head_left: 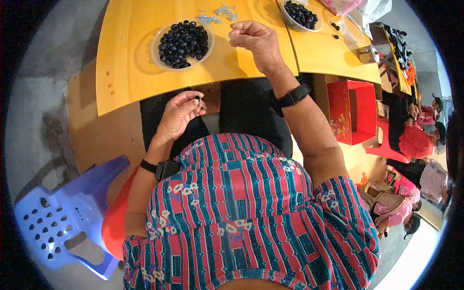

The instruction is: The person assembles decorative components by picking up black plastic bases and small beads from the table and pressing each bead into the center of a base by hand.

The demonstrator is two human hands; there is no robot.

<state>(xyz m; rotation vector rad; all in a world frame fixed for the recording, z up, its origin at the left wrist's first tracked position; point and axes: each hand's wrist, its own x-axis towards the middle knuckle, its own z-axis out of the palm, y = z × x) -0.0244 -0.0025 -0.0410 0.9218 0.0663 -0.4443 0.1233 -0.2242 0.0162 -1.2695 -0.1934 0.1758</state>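
Observation:
My left hand is below the table's front edge, thumb and fingers pinched on a small black plastic piece. Above the yellow table, my right hand has its thumb and forefinger pressed together on a tiny silvery metal piece, too small to make out fully. A clear round bowl full of similar black pieces stands to the left of my right hand. Beyond the bowl lies a loose scatter of small silvery metal parts.
A second tub of black pieces stands at the far right, near a clear lid and a metal tin. Below the table are a red box and, at left, a blue plastic chair. Several people sit on the right.

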